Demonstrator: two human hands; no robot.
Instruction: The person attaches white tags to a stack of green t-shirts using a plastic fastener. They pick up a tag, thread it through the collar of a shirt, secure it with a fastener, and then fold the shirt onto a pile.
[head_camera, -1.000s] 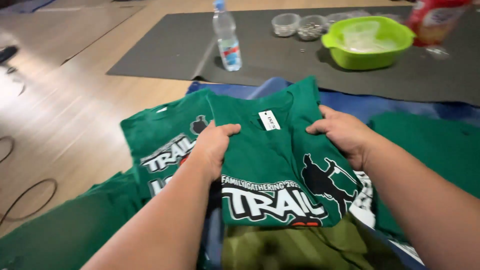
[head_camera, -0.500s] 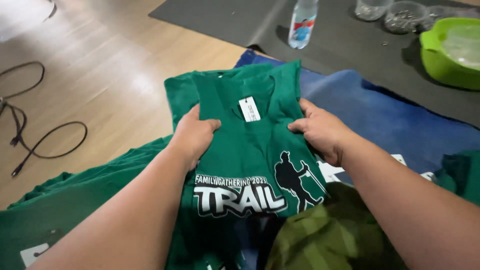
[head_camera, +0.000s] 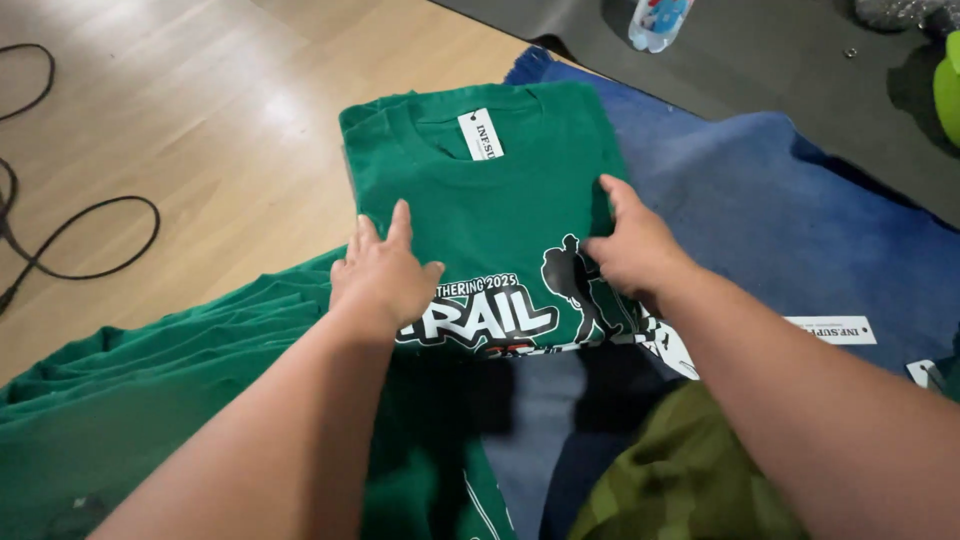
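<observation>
Both hands flat on folded green shirt (head_camera: 500, 210), palms down, fingers spread, gripping nothing. Left hand (head_camera: 385, 275) on shirt's left edge, right hand (head_camera: 630, 245) on right edge; shirt lies between and just ahead of them, over a blue mat (head_camera: 800, 230). To fold well: press evenly, keep side edges parallel, smooth creases outward. Collar and white tag (head_camera: 481, 133) point away from hands, hem toward wrists; long axis runs near-to-far. More green shirts (head_camera: 150, 370) left of left arm. Cable (head_camera: 90, 240) farther left.
</observation>
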